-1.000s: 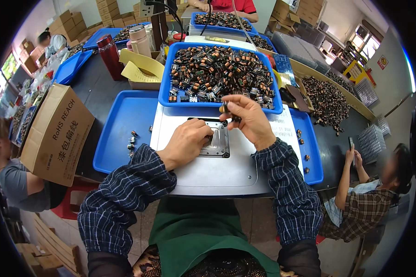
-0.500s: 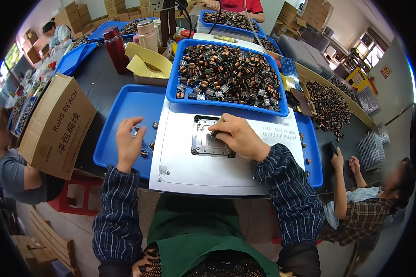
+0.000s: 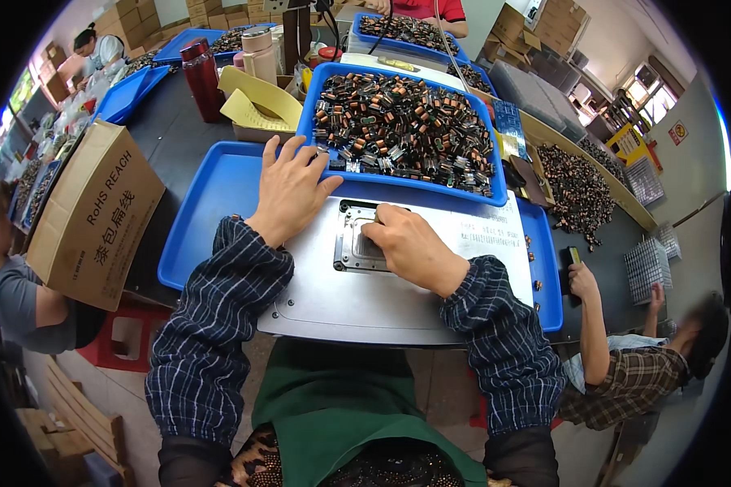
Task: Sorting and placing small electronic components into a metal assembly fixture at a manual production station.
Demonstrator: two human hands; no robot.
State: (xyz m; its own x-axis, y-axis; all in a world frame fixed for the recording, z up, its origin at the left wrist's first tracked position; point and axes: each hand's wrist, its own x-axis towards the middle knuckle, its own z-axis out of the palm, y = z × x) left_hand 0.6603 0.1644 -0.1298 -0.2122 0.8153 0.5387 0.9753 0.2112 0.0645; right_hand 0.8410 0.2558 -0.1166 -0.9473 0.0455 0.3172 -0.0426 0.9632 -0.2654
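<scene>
- The left hand [image 3: 288, 195] was over the near left corner of the full tray [image 3: 430, 188], its fingers spread and released; whether the fingertips touched the rim could not be made out.
- The right hand [image 3: 418, 247] was over the metal plate [image 3: 353, 243], its fingers bent and bunched together; they hid whatever lay under them, so a grasp could not be confirmed.
- The metal plate, framed in black, was set into the silver panel [image 3: 365, 308], just in front of the full tray.
- The small parts [image 3: 406, 130], black and copper-coloured, were heaped in the full tray, beyond both hands.
- To the left of the silver panel lay the left tray [image 3: 199, 215], also blue, partly behind the left forearm.
- To its right was the right tray [image 3: 550, 284], with a few similar pieces [image 3: 530, 256] along its visible strip.
- On the dark desk [image 3: 166, 114] stood a red bottle [image 3: 203, 85] and a cream bottle [image 3: 259, 61], near some yellow paper [image 3: 252, 101].
- A cardboard box [image 3: 89, 219] leaned at the far left.
- At the right, a co-worker's hand [image 3: 583, 282] held a dark flat object [image 3: 573, 260].
</scene>
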